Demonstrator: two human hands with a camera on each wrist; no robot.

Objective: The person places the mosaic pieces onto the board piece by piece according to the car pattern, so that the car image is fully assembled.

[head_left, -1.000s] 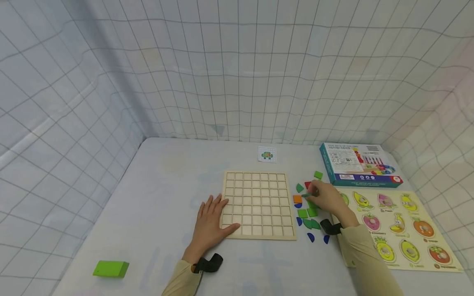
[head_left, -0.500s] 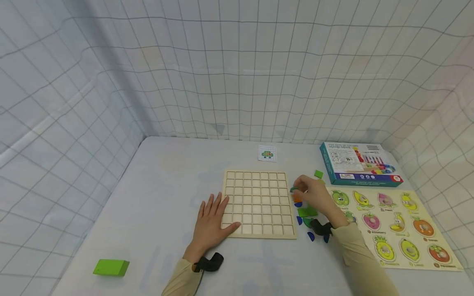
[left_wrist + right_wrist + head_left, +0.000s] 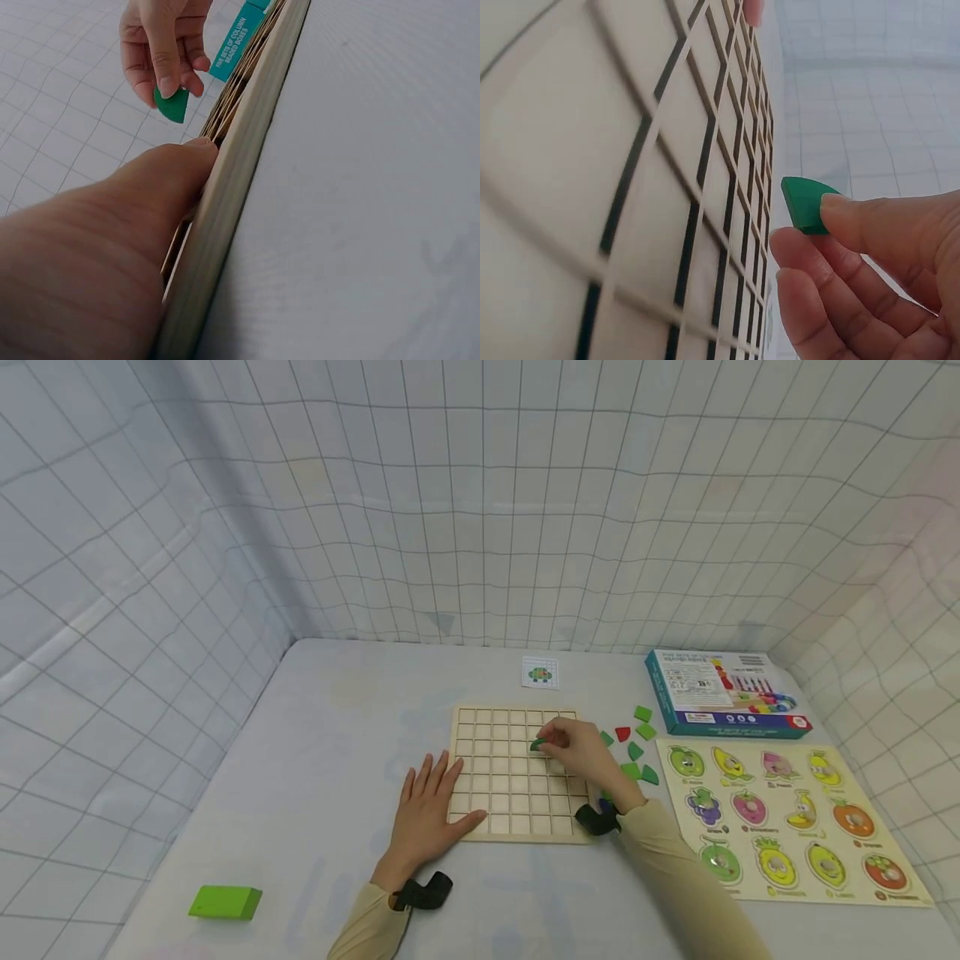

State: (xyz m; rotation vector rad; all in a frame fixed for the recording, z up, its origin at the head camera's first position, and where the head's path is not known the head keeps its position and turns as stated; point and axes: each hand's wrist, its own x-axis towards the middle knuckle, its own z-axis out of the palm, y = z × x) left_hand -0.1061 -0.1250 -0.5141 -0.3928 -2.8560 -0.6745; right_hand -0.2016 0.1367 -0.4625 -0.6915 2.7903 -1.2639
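My right hand point(image 3: 581, 752) pinches a green quarter-circle piece point(image 3: 537, 744) between thumb and fingertips, above the upper right part of the wooden grid board point(image 3: 517, 839). In the right wrist view the green piece point(image 3: 806, 204) is held up, apart from the grid's surface. My left hand point(image 3: 426, 820) lies spread at the board's left edge, fingers straight, its thumb over the lower left corner. The left wrist view shows that thumb point(image 3: 161, 176) against the board's wooden rim point(image 3: 247, 127). No pieces show in the visible cells; the right hand and forearm hide some.
Loose pieces lie right of the board, among them a red quarter-circle point(image 3: 622, 734) and a green square point(image 3: 643, 713). A small pattern card point(image 3: 540, 673) lies behind it. Farther right are a box point(image 3: 727, 693) and fruit puzzle point(image 3: 750, 843); a green block point(image 3: 225, 902) sits front left.
My right hand has carried the green quarter-circle piece leftward from the loose pieces to over the board. Its move uncovers the red piece and some green ones. The left hand stays in place.
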